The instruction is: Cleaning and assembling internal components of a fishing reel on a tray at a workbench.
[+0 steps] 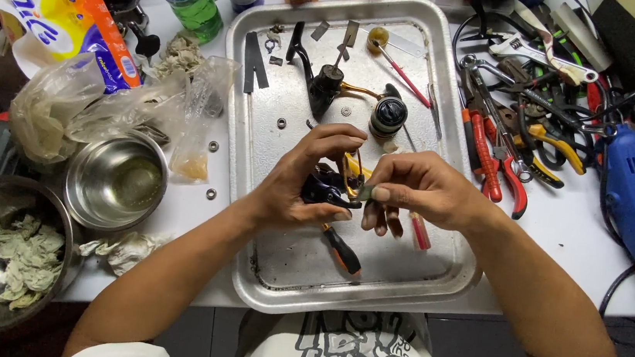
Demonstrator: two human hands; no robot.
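1. The black reel part [324,188], with a gold wire loop standing up from it, sits between both hands above the middle of the metal tray [431,286]. It looks like the body of a fishing reel taken to pieces for servicing.
2. The metal tray lies under and around both hands. Beyond the fingertips lie another black reel piece [325,88], a round black spool [388,115] and small washers.
3. The left hand [303,183] curls around the black reel part, thumb and fingers clasping it firmly from the left and below.
4. The right hand [419,190] pinches a small grey piece [366,192] between thumb and forefinger, touching the reel part's right side; what kind of piece it is cannot be told.
5. A screwdriver with an orange and black handle [342,249] lies just below the left hand.
6. Judged from this, the step in hand is fitting or removing that small piece. The next move likely calls for a steady left grip and fine right-hand alignment.
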